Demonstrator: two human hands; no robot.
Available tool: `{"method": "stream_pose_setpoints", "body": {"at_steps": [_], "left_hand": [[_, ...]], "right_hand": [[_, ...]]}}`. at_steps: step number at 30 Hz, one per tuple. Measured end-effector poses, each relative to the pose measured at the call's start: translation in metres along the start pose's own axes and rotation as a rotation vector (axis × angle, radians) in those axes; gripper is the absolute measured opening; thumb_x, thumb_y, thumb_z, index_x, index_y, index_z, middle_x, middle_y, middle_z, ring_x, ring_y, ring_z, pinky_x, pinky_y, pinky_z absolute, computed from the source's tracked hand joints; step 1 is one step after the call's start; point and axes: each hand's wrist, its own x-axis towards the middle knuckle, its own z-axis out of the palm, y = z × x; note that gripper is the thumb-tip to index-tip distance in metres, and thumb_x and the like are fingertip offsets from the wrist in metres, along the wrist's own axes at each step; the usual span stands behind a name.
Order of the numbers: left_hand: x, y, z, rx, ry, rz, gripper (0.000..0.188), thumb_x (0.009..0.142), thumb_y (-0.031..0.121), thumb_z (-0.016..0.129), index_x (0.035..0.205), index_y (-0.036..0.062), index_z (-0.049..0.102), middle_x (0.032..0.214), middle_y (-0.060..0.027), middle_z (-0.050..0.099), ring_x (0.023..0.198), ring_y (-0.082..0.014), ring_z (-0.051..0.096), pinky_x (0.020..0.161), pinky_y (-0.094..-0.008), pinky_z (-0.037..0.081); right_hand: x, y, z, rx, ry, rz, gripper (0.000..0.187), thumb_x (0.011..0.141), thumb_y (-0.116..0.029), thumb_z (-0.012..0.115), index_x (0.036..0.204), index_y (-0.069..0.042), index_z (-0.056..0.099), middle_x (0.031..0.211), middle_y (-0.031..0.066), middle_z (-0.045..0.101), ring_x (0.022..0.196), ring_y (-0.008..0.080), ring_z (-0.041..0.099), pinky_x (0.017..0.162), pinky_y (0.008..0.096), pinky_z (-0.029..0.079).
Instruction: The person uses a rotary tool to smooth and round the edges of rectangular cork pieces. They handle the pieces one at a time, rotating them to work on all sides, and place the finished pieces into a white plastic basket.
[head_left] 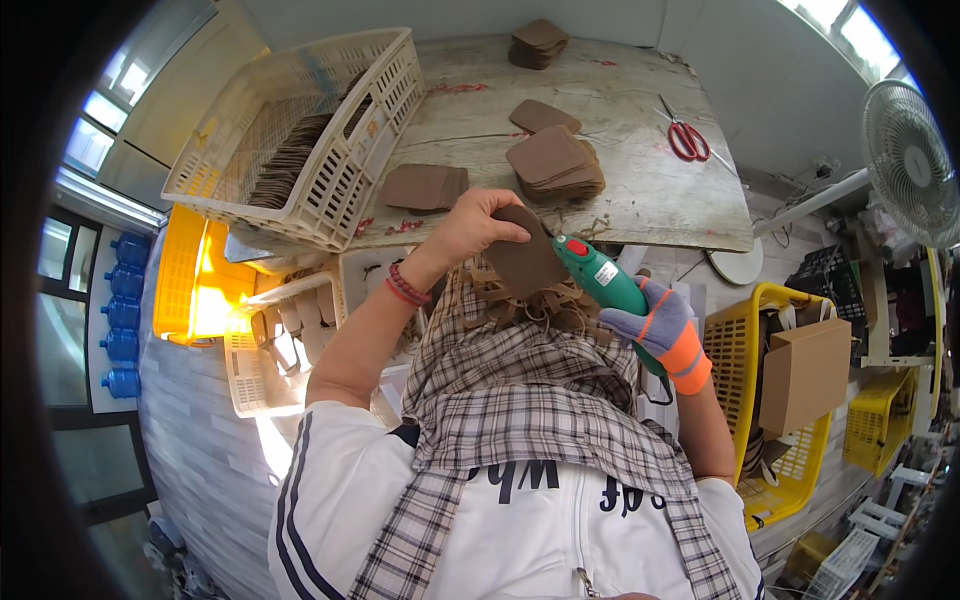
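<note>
My bare left hand, with red bead bracelets at the wrist, pinches the top edge of a flat brown rounded pad above my lap. My right hand, in a grey and orange work glove, is wrapped round a green handheld power tool with a red button. The tool's tip meets or nearly meets the pad's right edge; its exact end is too small to make out. Curly brown offcut strips lie on my plaid apron just below the pad.
Stacks of brown pads lie on the worn table, with red-handled scissors at the right. A white crate of pads stands at its left. Yellow baskets flank me, and a fan is at far right.
</note>
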Motion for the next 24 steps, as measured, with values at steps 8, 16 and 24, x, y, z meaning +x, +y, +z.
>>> {"method": "stream_pose_setpoints", "body": {"at_steps": [8, 16, 24], "left_hand": [[0.004, -0.001, 0.001, 0.156, -0.208, -0.049, 0.036, 0.072, -0.003, 0.069, 0.106, 0.0036, 0.059, 0.094, -0.0004, 0.063, 0.082, -0.0074, 0.057, 0.076, -0.0220, 0.046], [0.008, -0.059, -0.133, -0.104, 0.605, -0.100, 0.036, 0.083, 0.002, 0.059, 0.118, 0.0044, 0.054, 0.111, -0.0142, 0.059, 0.091, -0.0212, 0.062, 0.078, -0.0331, 0.051], [0.079, -0.066, -0.069, 1.197, 0.671, 0.367, 0.047, 0.079, 0.028, 0.068, 0.117, 0.0019, 0.057, 0.129, -0.0159, 0.047, 0.120, -0.0353, 0.041, 0.099, -0.0492, 0.032]], "right_hand": [[0.014, -0.005, 0.012, 0.055, -0.056, 0.029, 0.042, 0.074, -0.022, 0.079, 0.101, 0.001, 0.058, 0.072, 0.0028, 0.062, 0.056, 0.0055, 0.056, 0.048, 0.0196, 0.043], [0.011, 0.034, 0.000, 0.157, 0.066, 0.044, 0.036, 0.077, -0.018, 0.076, 0.099, 0.004, 0.058, 0.069, 0.0043, 0.061, 0.056, 0.0075, 0.057, 0.050, 0.0219, 0.046], [0.009, 0.058, -0.001, 0.189, 0.134, 0.100, 0.035, 0.077, -0.020, 0.075, 0.098, 0.002, 0.059, 0.067, 0.0045, 0.062, 0.053, 0.0089, 0.057, 0.048, 0.0226, 0.045]]}}
